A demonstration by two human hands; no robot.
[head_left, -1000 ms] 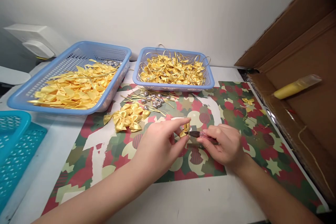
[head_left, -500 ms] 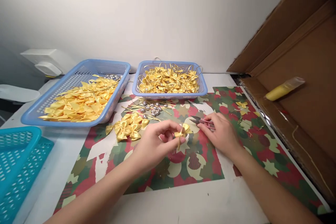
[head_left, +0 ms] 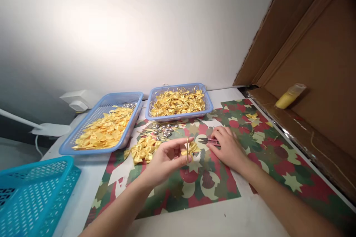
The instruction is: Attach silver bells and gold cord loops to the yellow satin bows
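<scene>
My left hand (head_left: 169,157) pinches a small yellow ribbon bow (head_left: 194,147) between thumb and fingertips, with a thin gold tie standing upright at the fingertips. Over to the right, my right hand (head_left: 226,146) is closed around the pinkish-red handles of small pliers (head_left: 204,140). Their dark jaws point left towards the bow and look slightly apart, not touching it. Beside my left hand lies a heap of yellow bows (head_left: 143,150). Behind it are several silver bells (head_left: 167,131) among loose gold ties (head_left: 150,131).
Blue baskets stand at the back: the left basket (head_left: 64,150) holds yellow bows, the right basket (head_left: 209,108) bows with gold ties. A teal basket (head_left: 41,196) is at the near left. Cardboard (head_left: 314,52) walls the right side. Patterned paper (head_left: 222,189) covers the table.
The view has tilted up and shifted left. In my left hand the bow has turned, and its gold tie now stands upright. The pliers' jaws appear more spread.
</scene>
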